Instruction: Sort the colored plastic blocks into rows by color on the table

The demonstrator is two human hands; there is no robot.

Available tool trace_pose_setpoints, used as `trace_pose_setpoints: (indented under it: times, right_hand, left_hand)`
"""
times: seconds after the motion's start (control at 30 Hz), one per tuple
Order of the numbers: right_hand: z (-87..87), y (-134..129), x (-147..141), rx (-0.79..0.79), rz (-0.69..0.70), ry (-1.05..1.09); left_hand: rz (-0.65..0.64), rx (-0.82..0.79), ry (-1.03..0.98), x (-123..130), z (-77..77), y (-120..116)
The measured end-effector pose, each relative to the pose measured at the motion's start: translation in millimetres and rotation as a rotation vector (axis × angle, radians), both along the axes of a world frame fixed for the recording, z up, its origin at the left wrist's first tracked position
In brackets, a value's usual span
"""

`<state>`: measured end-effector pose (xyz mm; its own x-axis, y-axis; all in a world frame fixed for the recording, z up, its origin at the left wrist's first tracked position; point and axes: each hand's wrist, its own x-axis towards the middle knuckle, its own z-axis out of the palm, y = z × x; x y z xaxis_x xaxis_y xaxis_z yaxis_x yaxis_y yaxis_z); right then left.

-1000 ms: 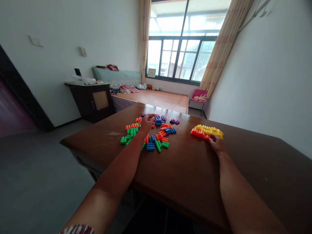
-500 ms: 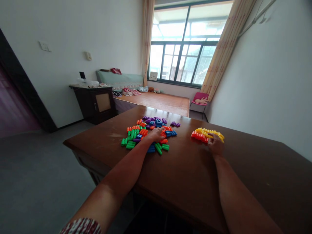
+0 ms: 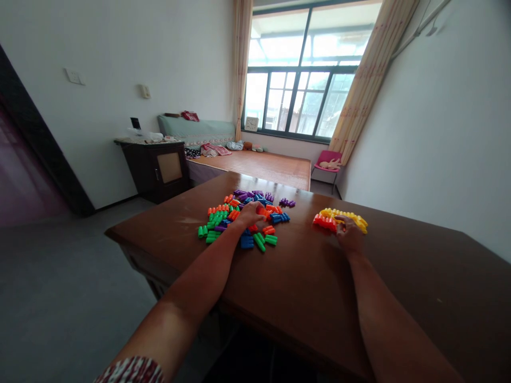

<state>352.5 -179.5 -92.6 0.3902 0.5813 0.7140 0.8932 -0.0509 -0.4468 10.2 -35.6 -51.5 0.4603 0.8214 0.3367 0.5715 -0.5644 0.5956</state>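
My left hand (image 3: 251, 214) reaches into a mixed pile of small ribbed plastic pieces. Its fingers are bent around an orange-red plastic piece (image 3: 262, 212) at the pile's right side. Around it lie green pieces (image 3: 219, 218), blue pieces (image 3: 247, 242) and purple pieces (image 3: 242, 194). Further right, my right hand (image 3: 349, 233) rests at the near end of a red row of pieces (image 3: 324, 222), its fingers closed on that end and partly hiding it. A yellow row (image 3: 346, 215) lies just behind the red one.
The pieces lie on a brown wooden table (image 3: 287, 282). A small purple group (image 3: 287, 202) sits apart behind the pile. Beyond the table stand a bed (image 3: 271, 166), a dark cabinet (image 3: 146, 170) and a pink chair (image 3: 328, 158) by the window.
My left hand has drawn back slightly to the left, its fingers more curled. My right hand has shifted a little left, toward the end of the red row.
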Motion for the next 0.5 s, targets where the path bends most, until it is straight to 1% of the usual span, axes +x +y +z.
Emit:
trace_pose_setpoints:
  times: [0.07, 0.13, 0.17, 0.2, 0.27, 0.33, 0.37, 0.43, 0.5]
  right_hand:
    - [6.9, 0.8, -10.1, 0.006, 0.0, 0.0]
    - [14.5, 2.9, -25.6, -0.01, 0.032, 0.008]
    - [18.0, 4.3, -34.9, -0.029, 0.064, 0.006]
    - [20.8, 5.7, -44.5, -0.052, 0.1, -0.002]
    - [24.4, 7.9, -62.2, -0.099, 0.168, -0.044]
    - [24.9, 8.8, -74.1, -0.136, 0.229, -0.108]
    - [24.3, 8.8, -77.3, -0.148, 0.252, -0.137]
    - [22.2, 8.5, -78.5, -0.16, 0.283, -0.178]
    - [19.9, 8.2, -75.7, -0.158, 0.285, -0.191]
  left_hand:
    - [-0.071, -0.051, -0.124, 2.3, 3.2, -0.7]
    - [-0.181, -0.123, -0.263, 4.6, 4.8, -0.4]
    - [-0.209, -0.145, -0.3, 5.0, 5.0, 0.2]
    - [-0.196, -0.143, -0.297, 4.8, 4.8, 0.9]
    - [-0.085, -0.09, -0.198, 2.2, 3.3, 2.8]
    - [0.039, -0.023, -0.023, -1.8, 0.8, 4.8]
    - [0.08, 0.018, 0.064, -3.3, -0.8, 5.7]
    - [0.104, 0.118, 0.183, -3.4, -4.6, 7.0]
    - [0.048, 0.226, 0.232, 1.1, -8.9, 7.5]
